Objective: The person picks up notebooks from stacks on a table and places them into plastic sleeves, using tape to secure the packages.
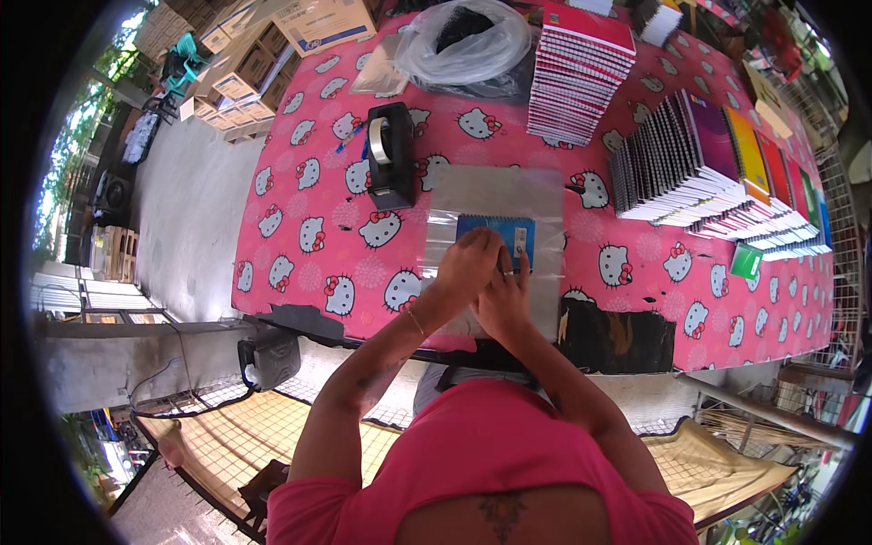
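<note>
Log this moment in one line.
left hand: at blue notebook | right hand: at notebook, beside left hand | clear plastic: spread around notebook | tape dispenser: left of plastic

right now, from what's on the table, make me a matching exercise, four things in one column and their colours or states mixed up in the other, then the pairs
Things:
1. tape dispenser
2. blue notebook
3. tall notebook stack
4. small booklet

Colours or states:
A. red on top
B. green
C. partly covered by the left hand and right hand
D. black

Pairs: 1-D, 2-C, 3-A, 4-B
</note>
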`<state>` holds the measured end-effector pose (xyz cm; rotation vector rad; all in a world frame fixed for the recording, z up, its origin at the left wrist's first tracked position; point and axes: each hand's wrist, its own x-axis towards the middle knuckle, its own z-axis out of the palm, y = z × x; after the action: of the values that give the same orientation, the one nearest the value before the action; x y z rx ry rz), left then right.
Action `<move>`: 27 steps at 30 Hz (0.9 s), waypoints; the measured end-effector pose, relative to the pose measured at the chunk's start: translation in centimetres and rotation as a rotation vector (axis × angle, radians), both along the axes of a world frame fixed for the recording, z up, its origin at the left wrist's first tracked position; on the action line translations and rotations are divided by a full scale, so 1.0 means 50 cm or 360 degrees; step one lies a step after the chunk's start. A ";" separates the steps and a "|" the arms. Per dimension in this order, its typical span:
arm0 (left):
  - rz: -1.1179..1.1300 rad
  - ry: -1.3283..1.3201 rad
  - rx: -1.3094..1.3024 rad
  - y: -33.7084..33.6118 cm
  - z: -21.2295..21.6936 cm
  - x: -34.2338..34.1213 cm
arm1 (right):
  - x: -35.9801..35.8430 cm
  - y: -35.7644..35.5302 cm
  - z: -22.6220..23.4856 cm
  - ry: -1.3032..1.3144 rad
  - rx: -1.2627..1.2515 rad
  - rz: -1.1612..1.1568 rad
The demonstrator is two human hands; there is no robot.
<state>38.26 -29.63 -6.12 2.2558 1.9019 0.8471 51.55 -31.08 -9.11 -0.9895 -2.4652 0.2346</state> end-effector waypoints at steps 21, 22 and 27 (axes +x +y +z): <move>0.0409 0.0101 0.0028 -0.105 0.010 0.008 | 0.080 0.091 0.038 -0.0147 0.0314 0.0105; 0.0612 0.0074 0.0055 -0.123 -0.022 -0.027 | 0.082 0.089 0.037 -0.0116 0.0330 0.0115; 0.1213 -0.1318 -0.0023 -0.016 0.026 -0.309 | 0.078 0.080 0.046 -0.0083 0.0323 0.0157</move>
<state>22.83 -30.40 -4.82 0.8171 2.1963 1.4994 55.46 -27.06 -6.81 -0.7993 -2.5281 -0.0109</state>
